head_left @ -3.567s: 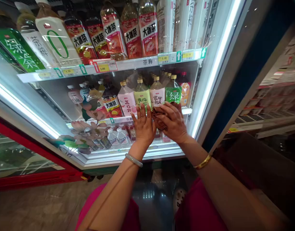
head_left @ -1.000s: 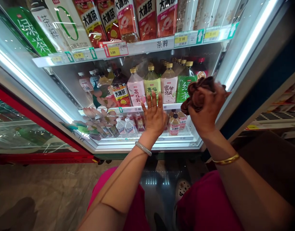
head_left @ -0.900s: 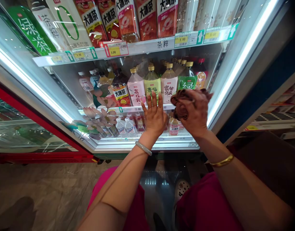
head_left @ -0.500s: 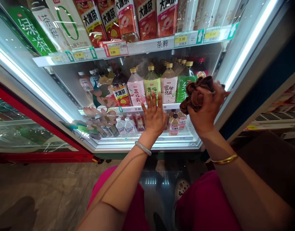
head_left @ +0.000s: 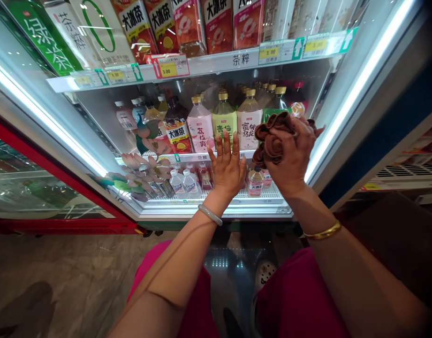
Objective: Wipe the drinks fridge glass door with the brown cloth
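Observation:
In front of a glass cooler door (head_left: 96,117), my right hand (head_left: 295,155) grips a crumpled brown cloth (head_left: 274,141), bunched against the pane. My left hand (head_left: 228,171) is spread with its fingers stretched out, and it appears to rest flat on the glass. Behind the fingers are a green-labelled bottle (head_left: 224,119) and a pink-labelled bottle (head_left: 200,126). Near the cloth stands a pale peach-labelled bottle (head_left: 250,117). A green bottle (head_left: 275,112) is partly hidden by the cloth. Flower decals (head_left: 148,176) lie on the glass at the left.
An upper shelf edge (head_left: 216,65) carries price tags beneath large cartons and bottles. Small bottles (head_left: 182,183) stand on the bottom rack. A red-framed cooler (head_left: 61,206) adjoins at left, and a dark frame (head_left: 374,112) borders the right. My shoe (head_left: 265,272) is on the floor below.
My right hand has moved a little to the left with the brown cloth, which now covers more of the green bottle. My left hand stays in nearly the same place.

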Demonstrator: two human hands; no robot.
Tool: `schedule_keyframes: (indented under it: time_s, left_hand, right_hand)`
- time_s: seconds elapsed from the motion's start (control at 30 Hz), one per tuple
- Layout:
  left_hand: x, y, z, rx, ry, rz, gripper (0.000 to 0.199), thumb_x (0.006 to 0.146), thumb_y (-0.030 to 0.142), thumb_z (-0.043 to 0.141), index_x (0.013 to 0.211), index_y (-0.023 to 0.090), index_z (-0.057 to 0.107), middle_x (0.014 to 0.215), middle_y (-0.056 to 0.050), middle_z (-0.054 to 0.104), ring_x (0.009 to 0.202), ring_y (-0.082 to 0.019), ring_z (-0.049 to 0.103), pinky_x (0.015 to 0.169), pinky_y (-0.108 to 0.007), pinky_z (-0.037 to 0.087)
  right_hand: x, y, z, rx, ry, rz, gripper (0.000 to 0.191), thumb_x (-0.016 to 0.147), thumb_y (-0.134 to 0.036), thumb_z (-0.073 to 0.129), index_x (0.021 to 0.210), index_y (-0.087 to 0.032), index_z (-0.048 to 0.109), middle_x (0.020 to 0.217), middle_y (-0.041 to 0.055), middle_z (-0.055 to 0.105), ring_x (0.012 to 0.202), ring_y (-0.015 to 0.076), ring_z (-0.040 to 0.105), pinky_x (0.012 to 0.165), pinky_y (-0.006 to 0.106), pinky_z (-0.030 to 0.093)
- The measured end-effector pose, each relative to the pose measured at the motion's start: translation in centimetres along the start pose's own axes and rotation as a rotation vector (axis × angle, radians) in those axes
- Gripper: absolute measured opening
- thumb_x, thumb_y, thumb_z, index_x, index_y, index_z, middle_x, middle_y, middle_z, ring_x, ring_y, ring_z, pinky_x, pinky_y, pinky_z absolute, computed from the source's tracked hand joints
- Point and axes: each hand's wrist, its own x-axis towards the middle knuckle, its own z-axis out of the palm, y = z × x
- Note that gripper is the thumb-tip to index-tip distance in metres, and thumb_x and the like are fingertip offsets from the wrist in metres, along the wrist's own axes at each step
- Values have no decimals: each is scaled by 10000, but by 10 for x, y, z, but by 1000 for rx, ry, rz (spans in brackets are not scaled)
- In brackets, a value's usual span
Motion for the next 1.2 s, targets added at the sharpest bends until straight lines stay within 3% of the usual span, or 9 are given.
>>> schedule_keyframes:
  time_s: [0.2, 0.37, 0.53, 0.7, 0.8, 0.93, 1.03, 1.1, 1.2]
  left_hand:
    - [0, -1, 0, -9, -2, -13, 651, 1051, 310, 354, 1664, 195, 168, 1751, -81, 64, 1594, -208, -146, 1291, -537, -102]
    - [-1, 0, 1, 5, 0, 11, 756, 1036, 344, 431, 1674, 191, 57, 1744, -100, -42, 1589, -264, -160, 1278, -579, -101]
    - [-1, -1, 4, 17, 49, 33, 739, 1044, 347, 404, 1674, 206, 46, 1745, -97, -38, 1591, -248, -151, 1281, -572, -94]
    - [-1, -3, 4, 6, 35, 26, 699, 1033, 345, 407, 1661, 169, 155, 1744, -123, 43, 1597, -251, -131, 1279, -588, -81]
    - [0, 0, 2, -8, 3, -3, 705, 1011, 317, 429, 1653, 155, 188, 1744, -122, 39, 1598, -264, -130, 1276, -595, -84]
    - [0, 3, 1, -15, -18, -24, 732, 1001, 310, 455, 1656, 155, 167, 1743, -123, 19, 1592, -268, -146, 1267, -600, -102]
    - [-1, 1, 1, -7, 4, 2, 757, 997, 285, 467, 1663, 181, 124, 1743, -114, 10, 1591, -246, -149, 1272, -582, -105]
    - [-1, -1, 2, 10, 15, 21, 777, 986, 272, 486, 1664, 175, 119, 1742, -121, 10, 1589, -244, -155, 1275, -577, -101]
    - [-1, -3, 3, 20, 13, 23, 774, 983, 281, 492, 1662, 164, 140, 1742, -122, 17, 1586, -252, -161, 1276, -584, -97]
  right_hand:
    - [-18, -23, 8, -6, -252, -221, 269, 960, -328, 614, 1228, -324, 643, 1478, 28, 581, 1467, 285, 432, 1302, 595, 208]
    - [1, 16, -14, -67, -71, -193, 180, 909, -320, 674, 1080, -269, 701, 1342, 69, 658, 1375, 320, 516, 1211, 614, 351]
    - [14, 27, -19, -170, 87, 37, 297, 884, -256, 638, 1177, -235, 684, 1489, 119, 516, 1465, 386, 393, 1210, 706, 247]
    - [-5, -9, 0, -8, -171, -221, 260, 935, -277, 643, 1194, -276, 664, 1465, 44, 595, 1471, 295, 426, 1239, 551, 358]
    - [-9, -7, -2, 43, -273, -341, 211, 956, -255, 629, 1157, -301, 673, 1419, 2, 637, 1441, 254, 479, 1247, 501, 378]
    - [6, 28, -20, -9, -37, -179, 199, 896, -275, 691, 1094, -258, 701, 1371, 86, 628, 1358, 322, 538, 1179, 577, 421]
    - [16, 42, -27, -121, 159, 41, 383, 847, -247, 705, 1227, -218, 669, 1488, 175, 494, 1399, 413, 473, 1161, 723, 323]
    - [15, 35, -22, -138, 147, 85, 484, 826, -251, 725, 1299, -203, 633, 1530, 197, 445, 1439, 439, 418, 1174, 752, 268]
    - [6, 9, -9, -60, -39, -63, 389, 877, -270, 694, 1262, -252, 643, 1484, 116, 539, 1459, 361, 415, 1221, 649, 316]
